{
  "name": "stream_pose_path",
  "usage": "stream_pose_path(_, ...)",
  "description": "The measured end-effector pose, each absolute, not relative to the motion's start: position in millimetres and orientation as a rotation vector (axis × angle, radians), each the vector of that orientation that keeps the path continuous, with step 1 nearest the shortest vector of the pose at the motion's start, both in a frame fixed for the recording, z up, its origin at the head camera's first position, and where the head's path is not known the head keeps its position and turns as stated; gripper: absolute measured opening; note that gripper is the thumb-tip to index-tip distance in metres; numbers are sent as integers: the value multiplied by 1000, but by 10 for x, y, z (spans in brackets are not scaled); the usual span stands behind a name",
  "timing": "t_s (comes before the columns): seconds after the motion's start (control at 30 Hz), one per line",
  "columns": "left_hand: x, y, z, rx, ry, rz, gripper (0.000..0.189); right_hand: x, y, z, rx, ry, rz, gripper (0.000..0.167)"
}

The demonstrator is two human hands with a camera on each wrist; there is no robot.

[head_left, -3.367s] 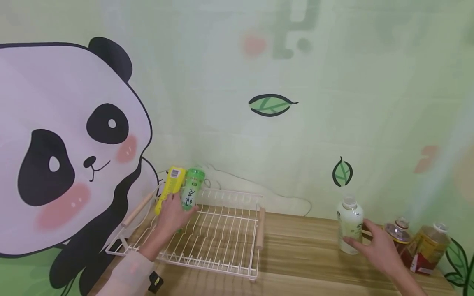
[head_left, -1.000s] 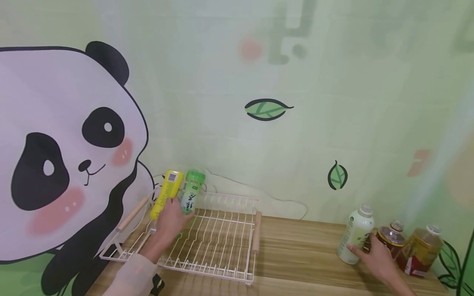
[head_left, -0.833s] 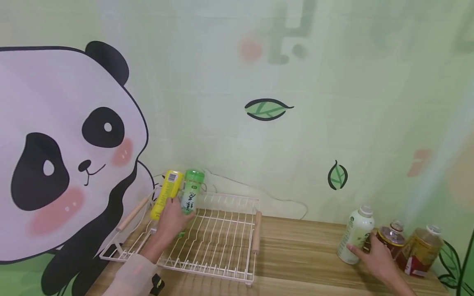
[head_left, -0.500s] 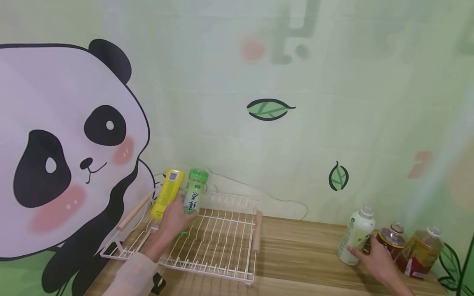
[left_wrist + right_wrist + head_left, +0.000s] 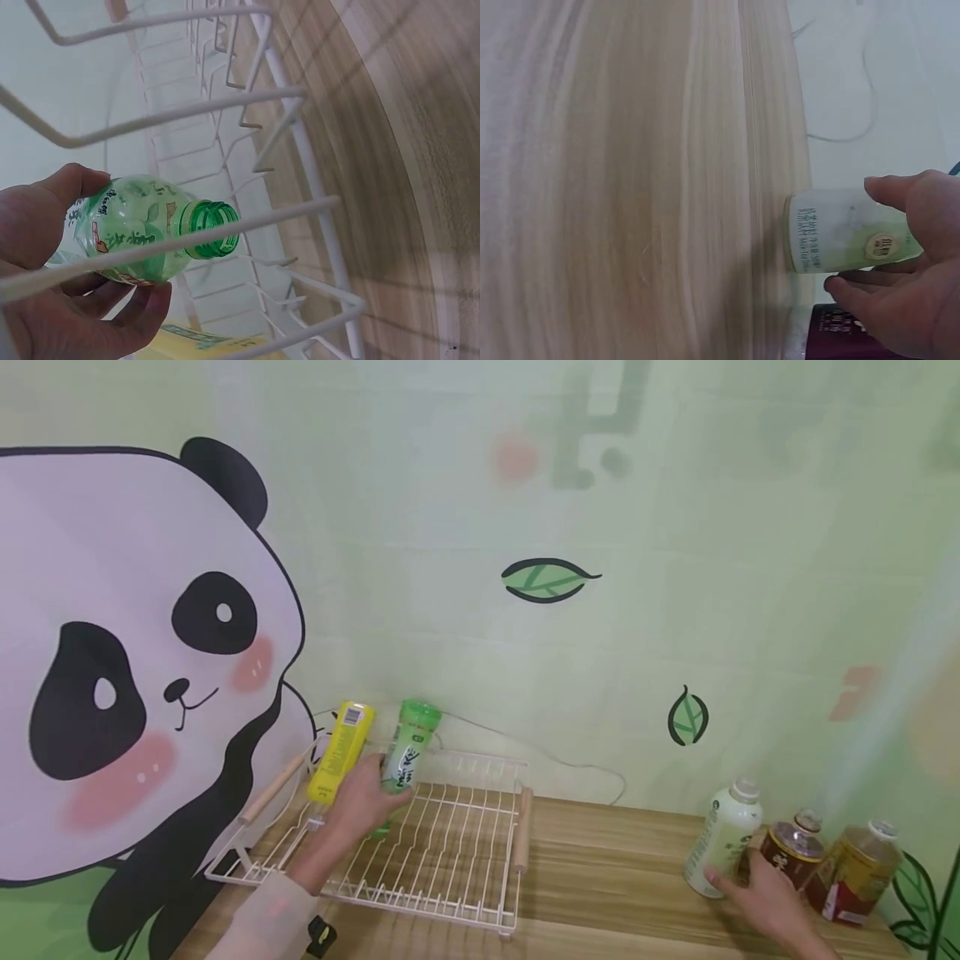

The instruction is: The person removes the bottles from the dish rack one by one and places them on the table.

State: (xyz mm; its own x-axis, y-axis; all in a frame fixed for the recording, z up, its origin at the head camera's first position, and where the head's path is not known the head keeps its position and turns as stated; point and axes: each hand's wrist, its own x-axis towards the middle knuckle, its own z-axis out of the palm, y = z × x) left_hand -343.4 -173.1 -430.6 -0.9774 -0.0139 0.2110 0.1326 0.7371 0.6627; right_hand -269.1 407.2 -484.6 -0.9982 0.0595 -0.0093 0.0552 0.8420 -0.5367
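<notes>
In the head view, my left hand (image 5: 363, 802) grips a green plastic tea bottle (image 5: 411, 743), held neck down over the white wire dish rack (image 5: 522, 831). The left wrist view shows its uncapped green neck (image 5: 214, 229) among the rack's wires, with thumb and fingers round the body. A yellow bottle (image 5: 341, 752) leans in the rack just left of it. At the right, my right hand (image 5: 768, 897) has its thumb and fingers round a pale green-white milk tea bottle (image 5: 726, 835), which leans slightly with its base at the tabletop. The palm side is partly hidden.
Beside my right hand stand a dark brown-labelled bottle (image 5: 791, 852) and an amber bottle with a yellow-red label (image 5: 858, 872). Behind the wooden table (image 5: 600, 852) hangs a panda-printed backdrop (image 5: 420, 568). A small black object (image 5: 321, 937) lies near the left sleeve.
My left hand has shifted the green bottle right, widening its gap from the yellow bottle. Since the oldest frame, the milk tea bottle's top has moved right with my right hand.
</notes>
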Motion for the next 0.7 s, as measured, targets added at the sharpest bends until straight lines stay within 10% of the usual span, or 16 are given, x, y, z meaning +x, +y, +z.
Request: stream_pose_path(0.7, -3230, -1431, -4069, -314, -2665, -1033, 79, -2174, 3797, -3838, 63, -2879, 652, 81)
